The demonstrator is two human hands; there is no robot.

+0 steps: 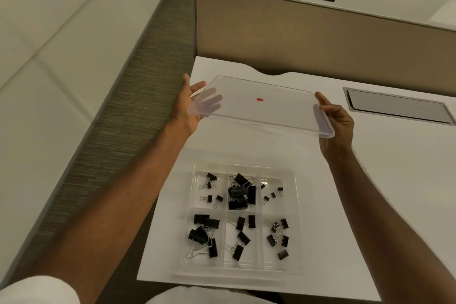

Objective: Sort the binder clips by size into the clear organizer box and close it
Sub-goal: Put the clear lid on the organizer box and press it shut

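- The white surface was seen to carry the work, bounded at its far edge by a tan partition.
- The clear lid, marked with a red dot, was held in the air above the surface and beyond the box, roughly level and tilted slightly, presumably so that it could be lowered squarely onto the rim.
- The clear organizer box was left open at the near edge of the surface, six compartments in two rows being visible through its walls.
- The left hand was placed at the lid's left end, fingers spread beneath the plastic and thumb above its edge, so that the end was supported from below.
- The right hand was clamped on the lid's right end, fingers curled round the rim.
- The binder clips were found distributed among all six compartments, apparently grouped by size; none was seen loose on the surface, so sorting was judged complete and closing remained.
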